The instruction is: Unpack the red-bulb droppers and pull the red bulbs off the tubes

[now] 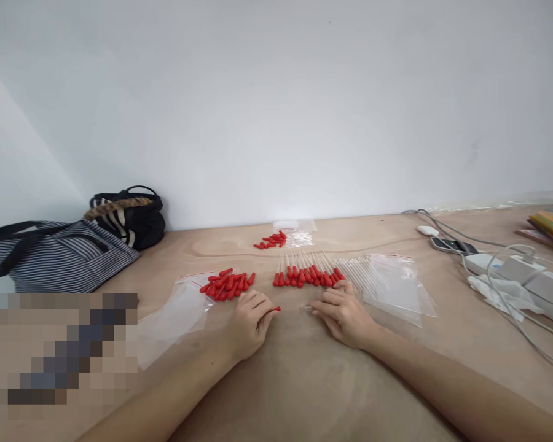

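Observation:
My left hand (249,322) rests on the wooden table (304,380) with its fingers pinched on a small red rubber bulb (276,309). My right hand (343,314) lies opposite, fingers curled on a thin clear glass tube (309,307) whose tip points toward the bulb. Just beyond my left hand lies a pile of loose red bulbs (228,283). Ahead of my right hand sits a row of droppers with red bulbs fitted (308,273), and bare clear tubes (362,273) lie to its right.
Clear zip bags lie at the left (175,316) and right (399,285). Further back are more red bulbs (271,239). Two striped bags (55,255) stand at the far left. A phone, chargers and cables (511,270) occupy the right side.

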The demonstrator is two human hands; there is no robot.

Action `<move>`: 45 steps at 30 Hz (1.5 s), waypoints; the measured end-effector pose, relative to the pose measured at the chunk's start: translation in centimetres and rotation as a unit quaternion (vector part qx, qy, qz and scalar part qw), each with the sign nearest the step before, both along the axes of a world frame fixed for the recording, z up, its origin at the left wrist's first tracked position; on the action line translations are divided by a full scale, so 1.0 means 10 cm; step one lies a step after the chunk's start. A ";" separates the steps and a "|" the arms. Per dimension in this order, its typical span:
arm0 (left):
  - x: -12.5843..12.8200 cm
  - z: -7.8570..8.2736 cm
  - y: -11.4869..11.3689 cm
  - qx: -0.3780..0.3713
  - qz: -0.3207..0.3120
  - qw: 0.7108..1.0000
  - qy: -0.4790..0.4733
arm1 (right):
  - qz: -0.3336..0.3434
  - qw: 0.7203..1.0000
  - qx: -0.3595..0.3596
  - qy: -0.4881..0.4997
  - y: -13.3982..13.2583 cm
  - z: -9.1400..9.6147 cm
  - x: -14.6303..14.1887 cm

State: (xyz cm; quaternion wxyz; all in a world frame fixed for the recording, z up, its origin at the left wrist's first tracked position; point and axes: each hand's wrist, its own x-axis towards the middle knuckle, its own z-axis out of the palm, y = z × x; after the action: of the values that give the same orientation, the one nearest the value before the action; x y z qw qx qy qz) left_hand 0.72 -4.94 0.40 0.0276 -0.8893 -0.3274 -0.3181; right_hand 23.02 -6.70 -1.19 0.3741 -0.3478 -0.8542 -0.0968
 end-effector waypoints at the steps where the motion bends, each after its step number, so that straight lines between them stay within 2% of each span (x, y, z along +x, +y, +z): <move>1: -0.01 0.00 0.01 0.001 0.000 1.000 -0.010 | -0.007 1.000 0.005 0.007 0.00 0.00 0.01; 4: -0.04 0.01 0.04 0.015 0.002 0.999 -0.043 | -0.014 1.000 0.022 0.010 -0.01 -0.01 0.02; 7: -0.13 0.11 0.19 0.010 0.072 0.994 -0.076 | -0.039 0.999 0.024 0.005 0.01 -0.03 0.02; 10: -0.34 0.30 0.49 -0.074 0.186 0.979 -0.048 | -0.088 0.996 0.022 0.023 0.08 -0.05 0.10; 12: -0.50 0.45 0.74 -0.179 0.257 0.950 0.001 | -0.132 0.990 0.017 0.045 0.14 -0.05 0.20; 15: -0.68 0.58 1.05 -0.227 0.273 0.934 0.029 | -0.227 0.971 -0.004 0.079 0.23 -0.03 0.38; 19: -0.76 0.58 1.23 -0.275 0.262 0.922 0.079 | -0.360 0.926 -0.051 0.097 0.30 0.00 0.61; 24: -0.64 0.56 1.15 -0.256 0.255 0.928 0.091 | -0.449 0.879 -0.150 0.062 0.35 0.03 0.75; 29: -0.13 0.47 0.80 -0.210 0.216 0.949 0.091 | -0.473 0.858 -0.198 0.028 0.40 0.02 0.76; 31: 0.08 0.39 0.68 -0.202 0.201 0.953 0.099 | -0.474 0.858 -0.195 0.027 0.40 0.01 0.75; 35: 0.28 0.27 0.59 -0.208 0.235 0.944 0.103 | -0.471 0.861 -0.191 0.028 0.39 0.00 0.74; 39: 0.28 0.28 0.62 -0.246 0.258 0.927 0.114 | -0.464 0.871 -0.159 0.033 0.39 -0.03 0.74; 45: 0.22 0.33 0.67 -0.291 0.279 0.909 0.106 | -0.408 0.909 -0.066 0.051 0.36 -0.04 0.65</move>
State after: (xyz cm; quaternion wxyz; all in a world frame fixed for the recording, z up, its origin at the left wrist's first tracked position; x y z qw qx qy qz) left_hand 2.94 1.74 3.74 -0.1098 -0.7591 -0.6350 -0.0919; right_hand 29.51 -3.13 -1.63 0.3210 -0.6945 -0.6219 -0.1671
